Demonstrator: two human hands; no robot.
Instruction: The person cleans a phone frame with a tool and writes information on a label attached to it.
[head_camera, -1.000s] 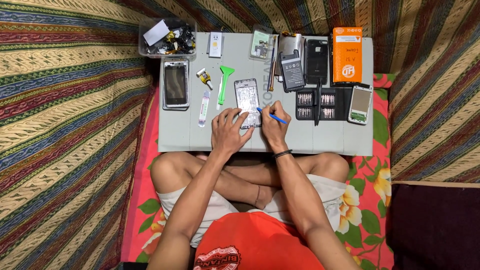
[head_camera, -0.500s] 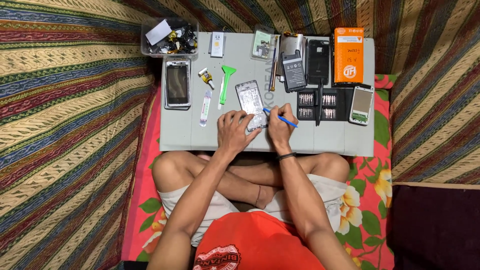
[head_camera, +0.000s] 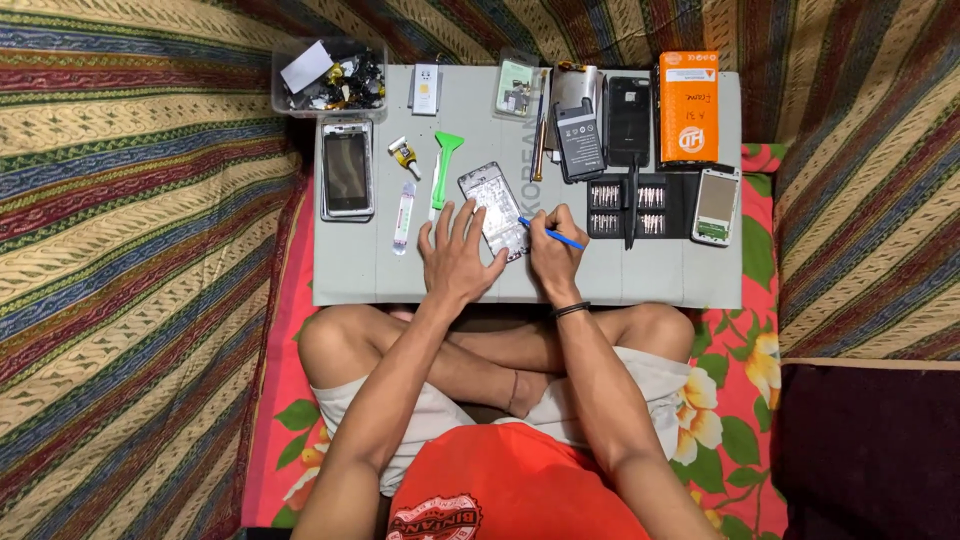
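Two bare hands work at the middle of a grey tabletop (head_camera: 660, 285) set over the person's crossed legs. The left hand (head_camera: 455, 255) lies flat with fingers spread, its fingertips resting on the lower left edge of an opened phone frame (head_camera: 492, 208), so its grip is wide and closed on nothing. The right hand (head_camera: 552, 255) has its grip pinched narrow around a blue tool (head_camera: 550, 236), whose tip touches the frame's lower right edge. The frame lies tilted, just above both hands, near the centre of the picture.

Left of the frame lies a green pry tool (head_camera: 443, 165), then a small white tube (head_camera: 403, 212) and a short yellow-tipped bit (head_camera: 404, 155). Farther left, a dark phone (head_camera: 347, 170) rests face up near the tabletop's left edge. At the upper left, a clear box (head_camera: 330, 75) of small parts overhangs the corner.

Along the top edge sit a small white card (head_camera: 426, 88) and a clear packet (head_camera: 517, 88). Right of the frame stand a grey battery (head_camera: 579, 140) and a black back cover (head_camera: 628, 120), side by side. An orange box (head_camera: 689, 106) fills the upper right. Below it, a black bit set (head_camera: 630, 198) lies open, with a white phone (head_camera: 716, 205) just to its right. Striped cloth (head_camera: 130, 250) surrounds the tabletop, and floral red fabric (head_camera: 740, 370) shows beneath the knees.
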